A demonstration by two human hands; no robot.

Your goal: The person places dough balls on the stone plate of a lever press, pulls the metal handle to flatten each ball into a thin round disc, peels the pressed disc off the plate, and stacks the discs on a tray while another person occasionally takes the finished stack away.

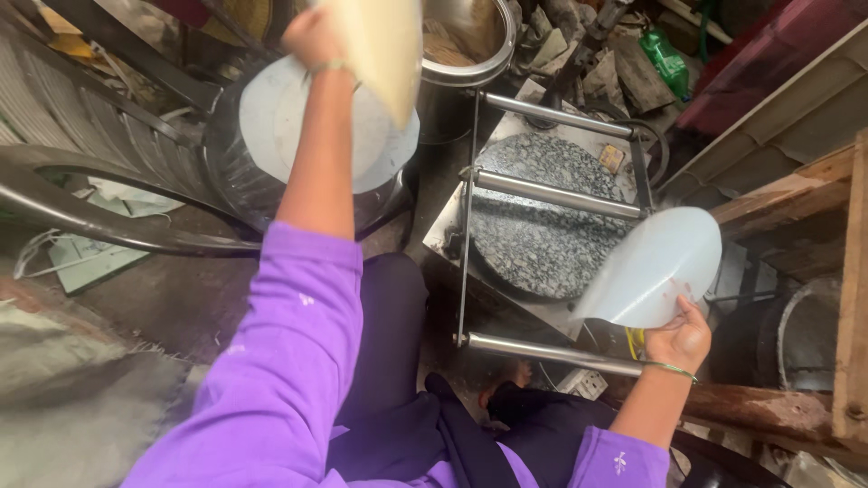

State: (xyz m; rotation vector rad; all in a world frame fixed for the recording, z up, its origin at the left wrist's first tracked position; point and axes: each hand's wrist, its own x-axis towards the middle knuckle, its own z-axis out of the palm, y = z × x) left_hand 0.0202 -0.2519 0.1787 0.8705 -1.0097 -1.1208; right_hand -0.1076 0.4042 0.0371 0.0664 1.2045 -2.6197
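My left hand [312,38] is raised at the top of the view and holds a thin cream-coloured flat sheet [384,50] that hangs down from it. Below it lies a pale round disc [271,113] on top of a dark round pot [226,167]. At the lower right, my right hand [680,339] grips the edge of a translucent whitish round sheet [655,267], which curls upward. Between the two hands sits a round speckled stone slab [542,226] under metal bars [556,194] of a press frame.
A shiny steel pot [470,45] stands at the top centre. Wooden planks [850,298] line the right side. A green bottle [667,59] lies among clutter at the top right. A curved dark pipe [81,212] crosses the left, and grey cloth [72,398] lies at the lower left.
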